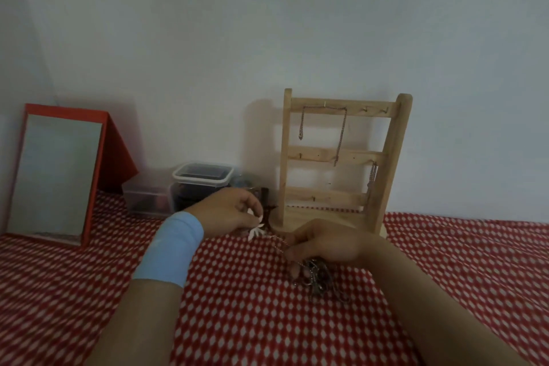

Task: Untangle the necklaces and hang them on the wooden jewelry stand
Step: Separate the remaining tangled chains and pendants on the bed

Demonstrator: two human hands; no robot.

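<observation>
Clear plastic first: a lidded tub (203, 177) sits at the back by the wall, with dark contents I can't make out. A second clear tub (147, 196), lower, touches its left side. Something dark and reddish is inside, blurred. A red-framed mirror (56, 178) leans at far left, just beside the low tub.

Wooden jewelry stand (341, 157) is upright against the wall, right of the tubs, with three peg rails. One hung chain (323, 125) drapes across the top rail, its longer end reaching the middle rail. A second hung chain (372, 177) drops from the right end of the middle rail, along the right post.

Tangle of necklaces (315, 276) is bunched under the right hand (326, 246), in front of the stand's base, over the red-and-white patterned cloth (445, 261) on the tabletop. Can't tell whether it rests on the cloth. The right hand's fingers are curled round the top of the tangle.

Left hand (231, 211), with a light blue wristband (172, 246), pinches a white pendant (257, 230) just above the cloth. A thin chain (276, 242) runs from the pendant to the right hand's fingers. Hands are near each other, not touching.

In the way: the left hand partly covers a dark object (264, 197) between the lidded tub and the stand, unidentifiable. The right hand overlaps the front edge of the stand's base.
</observation>
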